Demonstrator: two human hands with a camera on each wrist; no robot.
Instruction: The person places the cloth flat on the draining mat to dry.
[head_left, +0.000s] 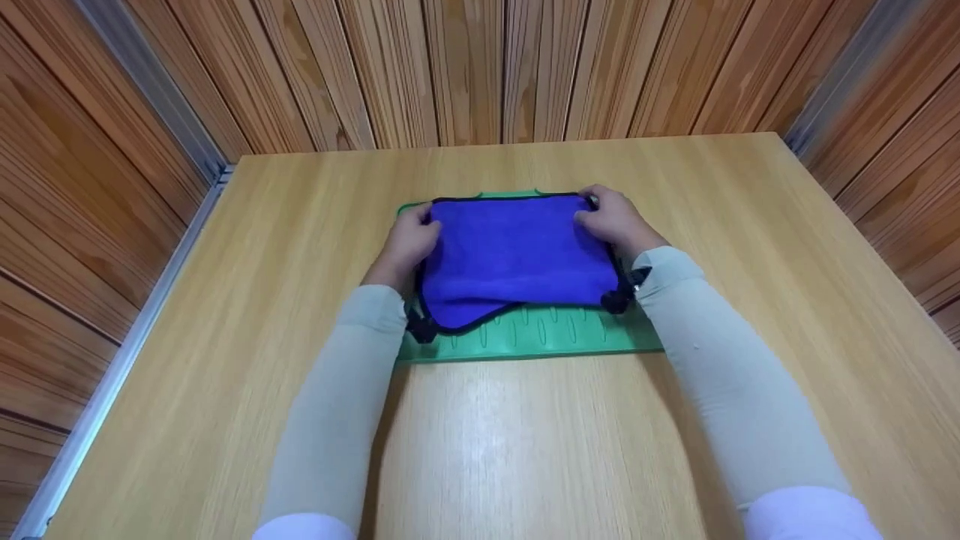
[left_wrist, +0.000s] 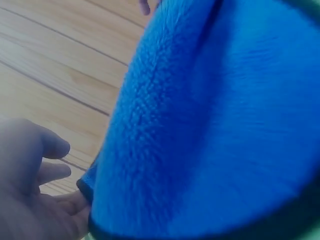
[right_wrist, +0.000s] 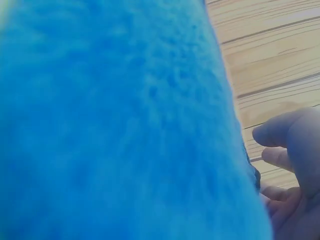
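Observation:
A plush blue cloth (head_left: 517,247) with black edging is spread between both hands over a green tray-like mat (head_left: 536,334). At its far left corner the left hand (head_left: 411,238) holds the edge. My right hand (head_left: 616,221) holds the far right corner, thumb toward the near face. In the left wrist view the cloth (left_wrist: 200,120) fills the right side, its edge overlapping the lower fingers (left_wrist: 70,205). From the right wrist the cloth (right_wrist: 120,125) covers most of the view, with the thumb (right_wrist: 272,130) apart from it.
Beneath the mat is a light wood table (head_left: 480,442). Plank walls (head_left: 465,75) rise behind and at both sides, with metal rails (head_left: 150,292) along the corners and left edge. Black wrist cameras (head_left: 616,301) sit close to the cloth's near corners.

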